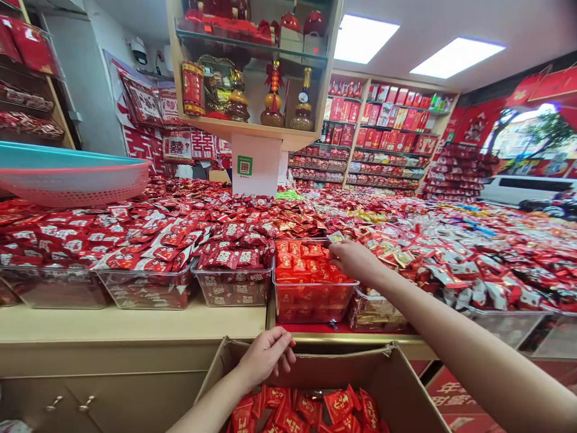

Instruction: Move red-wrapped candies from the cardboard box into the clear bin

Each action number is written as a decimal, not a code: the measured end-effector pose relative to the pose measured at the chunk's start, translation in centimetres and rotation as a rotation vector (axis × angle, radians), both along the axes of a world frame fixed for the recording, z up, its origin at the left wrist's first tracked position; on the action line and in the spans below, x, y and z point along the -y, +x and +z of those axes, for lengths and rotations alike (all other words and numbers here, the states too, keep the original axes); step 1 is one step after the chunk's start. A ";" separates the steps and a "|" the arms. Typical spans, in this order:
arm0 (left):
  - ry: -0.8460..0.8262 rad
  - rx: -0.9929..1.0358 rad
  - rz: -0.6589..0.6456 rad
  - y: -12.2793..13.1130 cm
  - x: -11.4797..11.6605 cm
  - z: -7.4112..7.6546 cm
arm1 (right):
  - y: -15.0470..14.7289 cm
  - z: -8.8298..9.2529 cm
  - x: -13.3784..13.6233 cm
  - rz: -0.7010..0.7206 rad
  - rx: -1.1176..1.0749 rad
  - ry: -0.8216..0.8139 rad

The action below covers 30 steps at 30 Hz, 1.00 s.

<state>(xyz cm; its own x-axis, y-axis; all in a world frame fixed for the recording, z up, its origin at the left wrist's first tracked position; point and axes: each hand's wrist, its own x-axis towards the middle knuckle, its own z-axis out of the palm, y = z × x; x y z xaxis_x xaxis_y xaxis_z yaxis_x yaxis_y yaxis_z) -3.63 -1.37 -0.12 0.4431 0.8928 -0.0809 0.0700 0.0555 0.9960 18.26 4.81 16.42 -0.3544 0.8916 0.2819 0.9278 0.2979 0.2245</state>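
Note:
My left hand [269,352] hangs over the open cardboard box [392,367], its fingers loosely curled and apart, with no item clearly seen in it. Below it, red wrapped candies [311,409] with gold print lie in the box. My right hand [351,260] reaches over the right side of a clear plastic bin [315,300] filled with similar red packets [300,264]. Its fingers are closed, and a small whitish packet [336,237] shows at the fingertips. The fingers' inner side is hidden.
Clear bins of dark red packets [234,282] and red-and-white packets [148,270] stand left along the counter [135,325]. More heaped bins [500,325] extend right. A pink perforated basket [81,183] sits at left. A glass-shelved cabinet [252,123] overhangs the counter.

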 end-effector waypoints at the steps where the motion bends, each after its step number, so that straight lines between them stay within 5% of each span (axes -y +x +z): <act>1: 0.001 0.001 -0.005 -0.1 0.0 0.0 | -0.2 -0.1 -0.6 -0.005 0.058 -0.038; 19: 0.007 0.040 -0.051 -0.4 -0.4 -0.6 | -2.9 0.0 -2.6 0.034 0.242 -0.277; 30: -0.004 0.033 -0.059 -0.4 -0.4 -0.4 | -4.1 1.8 -3.8 -0.017 0.207 -0.469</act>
